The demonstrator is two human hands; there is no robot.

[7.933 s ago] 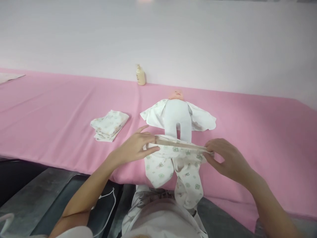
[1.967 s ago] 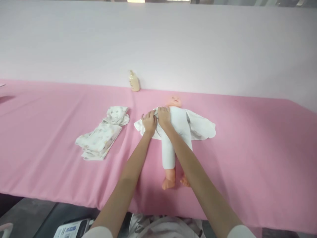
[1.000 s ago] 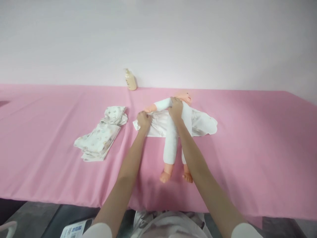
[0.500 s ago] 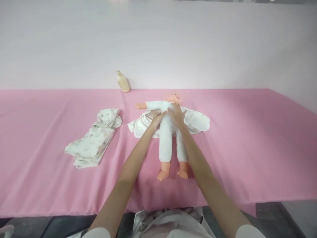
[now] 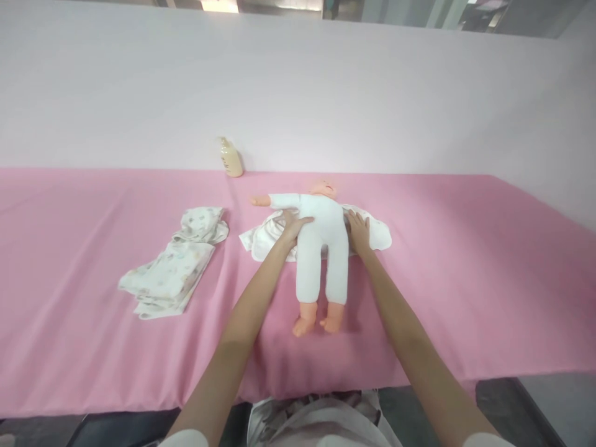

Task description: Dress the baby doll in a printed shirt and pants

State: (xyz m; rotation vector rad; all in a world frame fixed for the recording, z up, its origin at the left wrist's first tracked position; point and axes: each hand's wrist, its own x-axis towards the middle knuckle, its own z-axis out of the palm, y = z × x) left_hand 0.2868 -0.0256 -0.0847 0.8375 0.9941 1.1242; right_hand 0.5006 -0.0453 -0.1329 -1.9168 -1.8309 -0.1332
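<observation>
A baby doll point(image 5: 321, 226) with a white cloth body lies on its back, its head towards the wall and its feet towards me. Under its trunk a white baby garment point(image 5: 379, 234) spreads out on both sides. My left hand point(image 5: 292, 228) is closed around the doll's side, thumb on the belly, other fingers partly hidden beside it. On the other side, my right hand point(image 5: 358, 231) rests on the garment close to the doll, fingers stretched out. The doll's arm on the left is bare of the garment; the one on the right is hidden.
Folded printed baby clothes point(image 5: 170, 270) lie to the left. A pump bottle point(image 5: 231, 158) of pale yellow liquid stands at the back by the white wall point(image 5: 298, 93). Pink cloth point(image 5: 465, 279) covers the table, whose front edge is close to my body.
My right hand has moved off the doll's chest, down and right onto the garment. The doll's leg on the right has shifted slightly left. My left hand stays at its side.
</observation>
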